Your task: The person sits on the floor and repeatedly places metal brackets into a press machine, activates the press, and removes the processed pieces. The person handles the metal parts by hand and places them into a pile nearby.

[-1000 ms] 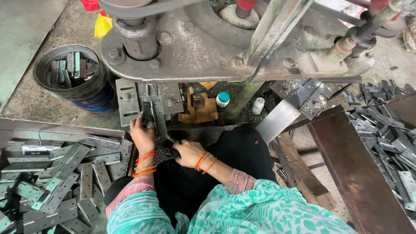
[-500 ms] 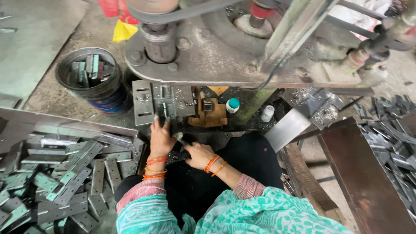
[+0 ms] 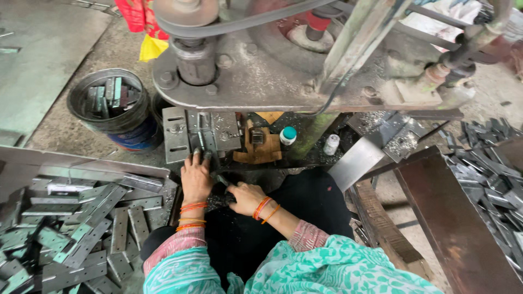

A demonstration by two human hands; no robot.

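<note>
My left hand (image 3: 196,177) lies palm down at the front of the press die (image 3: 201,133), its fingers curled over a narrow metal strip (image 3: 220,179) that runs back toward me. Just to the right and nearer my body, my right hand (image 3: 245,197) is closed around the near end of that strip. Both wrists wear orange bangles. The grey die block sits under the big press frame (image 3: 283,76).
A pile of punched metal strips (image 3: 81,234) lies on a tray at my left. A bucket (image 3: 111,109) with more strips stands at the back left. More strips (image 3: 490,169) and a rusty chute (image 3: 457,218) are on the right. Two small bottles (image 3: 287,135) stand by the die.
My left hand has slid a little forward onto the die's front edge. The right hand stays on the strip's near end. The view has shifted.
</note>
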